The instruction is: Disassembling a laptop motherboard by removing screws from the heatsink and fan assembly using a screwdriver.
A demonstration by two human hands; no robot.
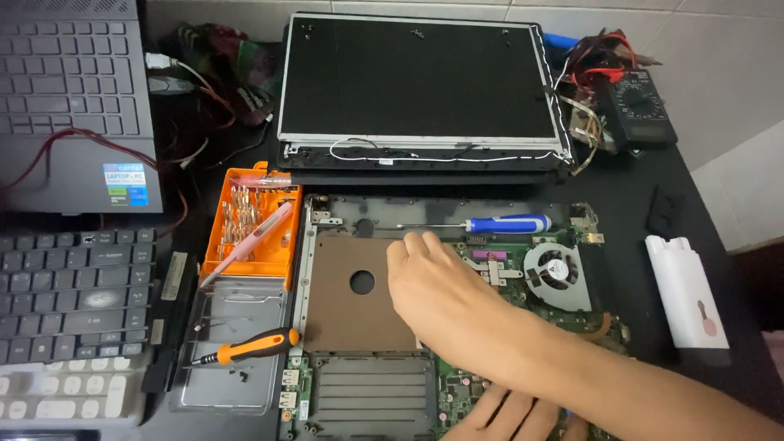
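Observation:
An opened laptop base lies in front of me with its motherboard bare. My right hand reaches in from the lower right. Its bent fingertips rest at the right edge of a brown sheet with a round hole, and nothing shows in its grip. My left hand lies flat on the board at the bottom edge, partly under my right forearm. A blue-handled screwdriver lies just beyond my right hand. The cooling fan sits to its right.
The detached screen panel lies behind the base. On the left are an orange bit case, its clear lid and an orange-handled screwdriver. A second laptop, loose keyboards, a multimeter and a white block surround them.

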